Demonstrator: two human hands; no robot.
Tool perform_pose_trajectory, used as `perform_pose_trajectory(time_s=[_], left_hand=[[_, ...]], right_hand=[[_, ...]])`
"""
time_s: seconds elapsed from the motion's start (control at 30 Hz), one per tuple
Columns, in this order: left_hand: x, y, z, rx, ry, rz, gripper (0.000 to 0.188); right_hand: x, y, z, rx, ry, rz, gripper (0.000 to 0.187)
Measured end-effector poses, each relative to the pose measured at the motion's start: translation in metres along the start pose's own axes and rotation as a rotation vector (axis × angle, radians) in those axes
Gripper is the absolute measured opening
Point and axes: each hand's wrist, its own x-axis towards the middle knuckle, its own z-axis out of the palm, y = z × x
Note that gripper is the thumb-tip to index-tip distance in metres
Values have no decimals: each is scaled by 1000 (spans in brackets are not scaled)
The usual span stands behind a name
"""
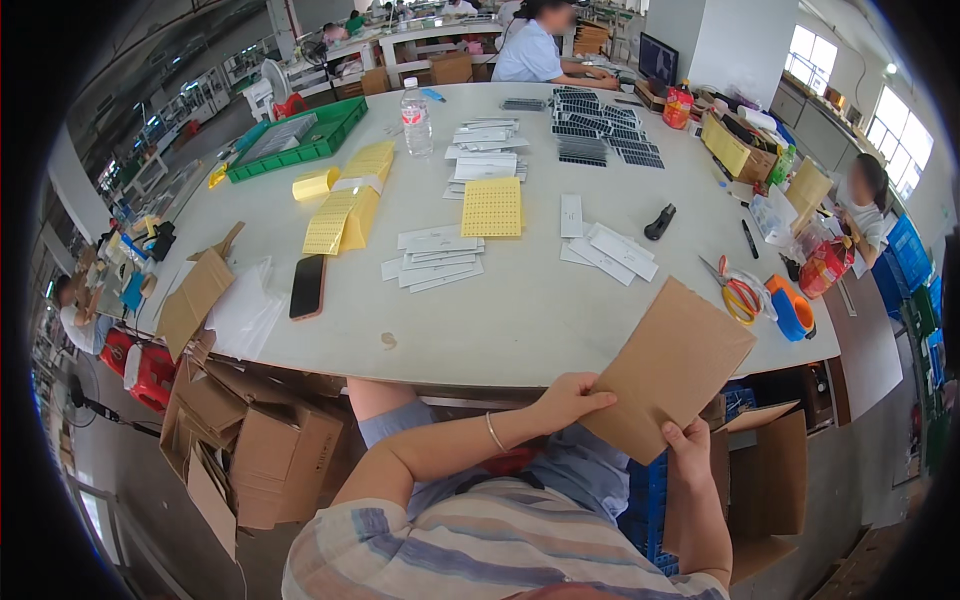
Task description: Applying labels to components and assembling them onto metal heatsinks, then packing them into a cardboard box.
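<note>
A flat brown cardboard piece [672,362] is held tilted above the table's front edge, right of my body. My left hand [574,402] grips its left edge, thumb on the near face. Lower down, my right hand [690,448] pinches the bottom right edge; its other fingers are mostly behind the board. Beyond the cardboard lie a small fan of white strips [612,252] and a black box cutter [660,222]. Scissors with orange-yellow handles [742,300] and an orange and blue tape dispenser [792,308] rest to its right.
Across the table [400,335] are a phone [307,288], white strip piles [435,257], yellow label sheets [492,208], a water bottle [416,120], dark panels [605,125] and a green tray [345,125]. Open cartons [285,465] stand below left, another [765,480] below right. Other people sit farther off.
</note>
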Motion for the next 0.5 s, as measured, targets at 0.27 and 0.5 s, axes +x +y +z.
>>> perform_pose_trajectory(time_s=[0.27, 0.5], left_hand=[[1, -11, 32, -407, -283, -77, 28], [4, -4, 3, 241, -28, 120, 25]], right_hand=[[-49, -9, -11, 5, 222, 11, 32], [-86, -101, -91, -1093, 821, -168, 32]])
